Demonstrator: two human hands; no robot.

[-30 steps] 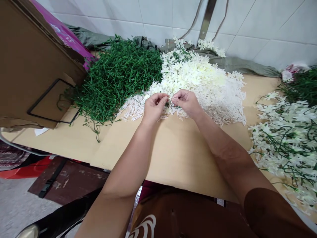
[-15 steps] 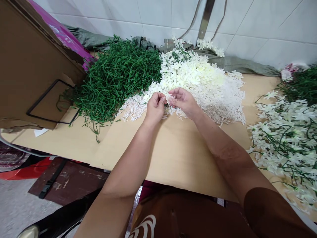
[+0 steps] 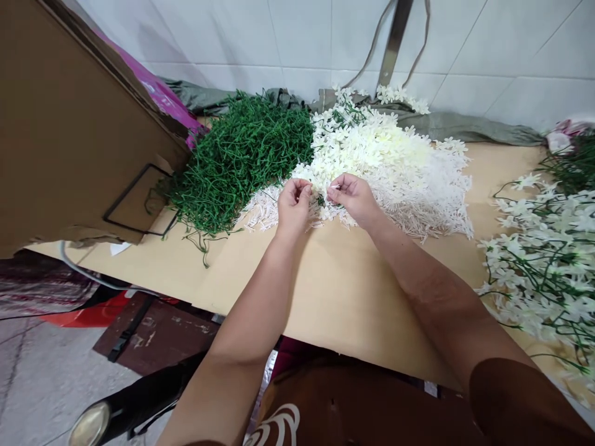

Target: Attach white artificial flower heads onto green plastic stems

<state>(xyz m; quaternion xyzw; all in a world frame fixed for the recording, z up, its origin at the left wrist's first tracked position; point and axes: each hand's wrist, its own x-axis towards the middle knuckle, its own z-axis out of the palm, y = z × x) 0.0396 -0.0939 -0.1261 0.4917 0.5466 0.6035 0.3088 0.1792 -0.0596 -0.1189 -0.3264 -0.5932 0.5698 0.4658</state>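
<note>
My left hand [image 3: 292,204] and my right hand [image 3: 354,197] meet at the near edge of a heap of loose white plastic flowers [image 3: 390,161] on a tan wooden table [image 3: 344,291]. Both hands are closed in a pinch. The left fingers curl round a thin green stem [image 3: 320,199] with a white blossom on it. My right thumb and forefinger pinch a small white flower piece [image 3: 335,186] just beside the left fingertips. To the left of the hands lies a pile of bare green plastic stems [image 3: 237,161].
Finished sprays of green stems with white flowers [image 3: 543,260] lie at the right of the table. A large cardboard box [image 3: 69,124] leans at the left. A grey-green cloth [image 3: 465,127] runs along the white tiled wall. Below the table are dark boards and a red item.
The view has shifted slightly rightward and down. My hands stay together at the flower heap, with the fingertips drawn a little apart and the right hand now pinching a white piece.
</note>
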